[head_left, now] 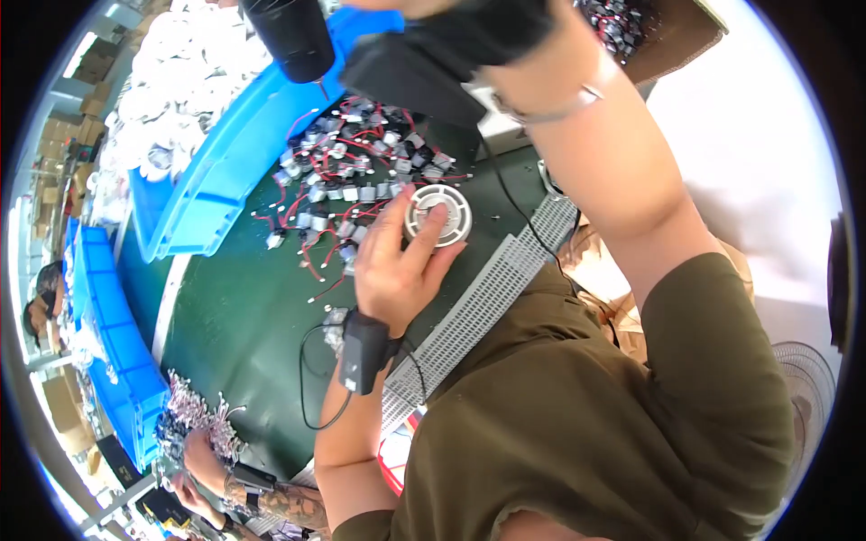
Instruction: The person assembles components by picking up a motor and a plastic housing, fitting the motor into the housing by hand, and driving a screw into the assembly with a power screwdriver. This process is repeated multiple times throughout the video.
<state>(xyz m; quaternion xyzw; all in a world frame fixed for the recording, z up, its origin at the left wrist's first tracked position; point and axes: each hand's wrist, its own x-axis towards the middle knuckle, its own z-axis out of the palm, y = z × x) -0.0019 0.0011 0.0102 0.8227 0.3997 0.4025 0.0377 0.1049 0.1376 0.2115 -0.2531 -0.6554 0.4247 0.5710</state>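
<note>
My left hand (397, 275) holds a white round plastic part (440, 215) against the green work surface. One finger presses into its middle, another lies at its left rim, and the thumb is by its lower edge. Just beyond lies a heap of small grey and black parts with red wires (347, 167). My right hand (401, 7) is raised at the top edge, mostly cut off and blurred behind a black wrist device, so its fingers are hidden. Left of it hangs a black cylindrical tool (293, 41) with a thin tip pointing down.
A blue tray (203, 212) runs beside a big pile of white round parts (194, 72). Another blue bin (117, 352) stands at the left. At lower left, a co-worker's hands (203, 460) are at a bundle of wires (203, 410). A grey perforated strip (478, 316) lines the near edge.
</note>
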